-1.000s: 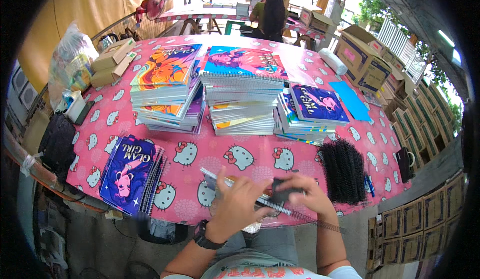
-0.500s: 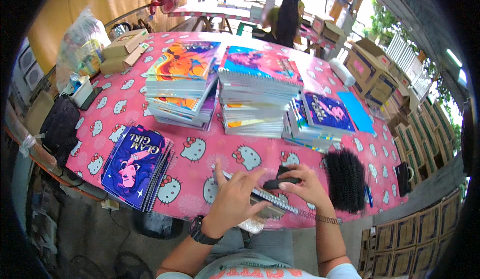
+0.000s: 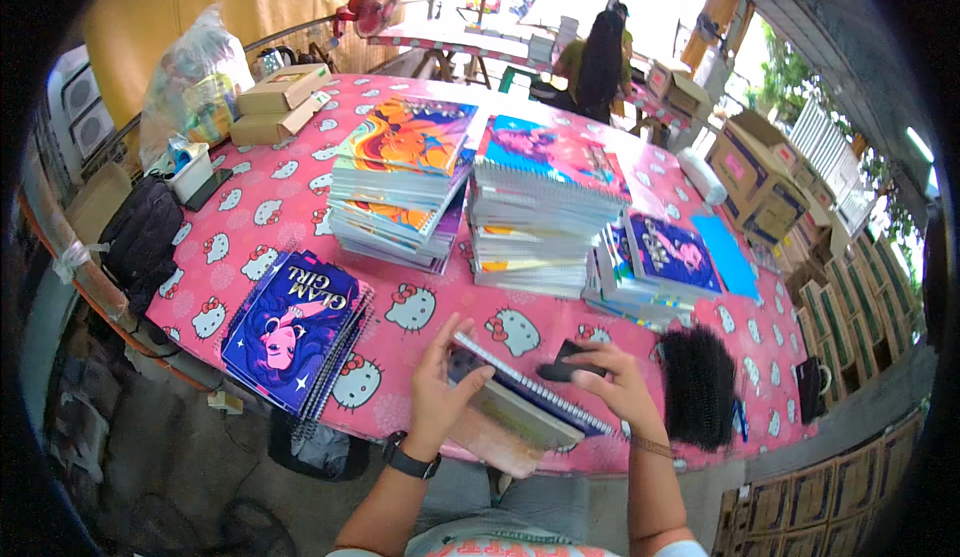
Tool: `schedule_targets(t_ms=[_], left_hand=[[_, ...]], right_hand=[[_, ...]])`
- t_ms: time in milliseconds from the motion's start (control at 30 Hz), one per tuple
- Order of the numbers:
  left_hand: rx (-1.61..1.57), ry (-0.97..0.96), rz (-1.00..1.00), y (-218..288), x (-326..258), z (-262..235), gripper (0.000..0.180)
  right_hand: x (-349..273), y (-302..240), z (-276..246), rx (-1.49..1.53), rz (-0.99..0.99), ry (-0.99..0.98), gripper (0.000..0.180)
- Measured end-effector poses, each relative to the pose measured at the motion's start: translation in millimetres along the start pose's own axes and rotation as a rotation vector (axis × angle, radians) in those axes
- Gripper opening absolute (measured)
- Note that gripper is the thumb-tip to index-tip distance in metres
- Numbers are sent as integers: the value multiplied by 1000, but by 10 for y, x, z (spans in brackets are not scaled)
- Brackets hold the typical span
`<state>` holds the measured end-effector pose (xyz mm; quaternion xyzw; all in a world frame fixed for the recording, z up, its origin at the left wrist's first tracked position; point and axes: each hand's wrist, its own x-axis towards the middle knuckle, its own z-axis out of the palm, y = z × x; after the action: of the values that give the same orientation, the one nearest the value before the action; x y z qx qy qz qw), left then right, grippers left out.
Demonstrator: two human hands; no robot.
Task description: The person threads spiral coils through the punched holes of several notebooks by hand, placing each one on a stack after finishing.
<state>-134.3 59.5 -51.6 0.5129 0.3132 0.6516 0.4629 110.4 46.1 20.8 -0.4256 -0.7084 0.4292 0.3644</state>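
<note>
My left hand (image 3: 448,387) grips a spiral-bound notebook (image 3: 530,397) by its left end, thumb on top and fingers behind. The notebook is tilted at the near edge of the table, its coil edge facing away from me. Below it, a pale tan block-like piece (image 3: 495,439) sticks out toward my lap; its kind is unclear. My right hand (image 3: 622,382) is closed with its fingertips on a small black object (image 3: 568,359) just beyond the coil. Part of that object is hidden by the fingers, and I cannot make out its kind.
Black plastic coils (image 3: 695,387) lie right of my right hand, beside a blue pen (image 3: 740,419). Purple-covered notebooks (image 3: 295,332) lie at the left. Tall notebook stacks (image 3: 545,222) stand farther back. Cardboard boxes (image 3: 755,177) are at the right. A person (image 3: 600,62) is in the background.
My left hand has shifted slightly left, its thumb now laid over the notebook, which shows more of its face. A coil end trailing toward my right wrist no longer shows. The whole view has shifted.
</note>
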Motion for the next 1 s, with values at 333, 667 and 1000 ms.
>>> schedule_targets(t_ms=[333,667,1000], left_hand=[[-45,80,-85,-9,17,44,56],[-88,66,-94,-21,-6,-37,49],[-7,39,-93,22,-19,-31,49]], right_hand=[[170,36,124,475,28,-92,45],[345,209,162,233,63,-77,41],[523,241,229,236,44,-212,41]])
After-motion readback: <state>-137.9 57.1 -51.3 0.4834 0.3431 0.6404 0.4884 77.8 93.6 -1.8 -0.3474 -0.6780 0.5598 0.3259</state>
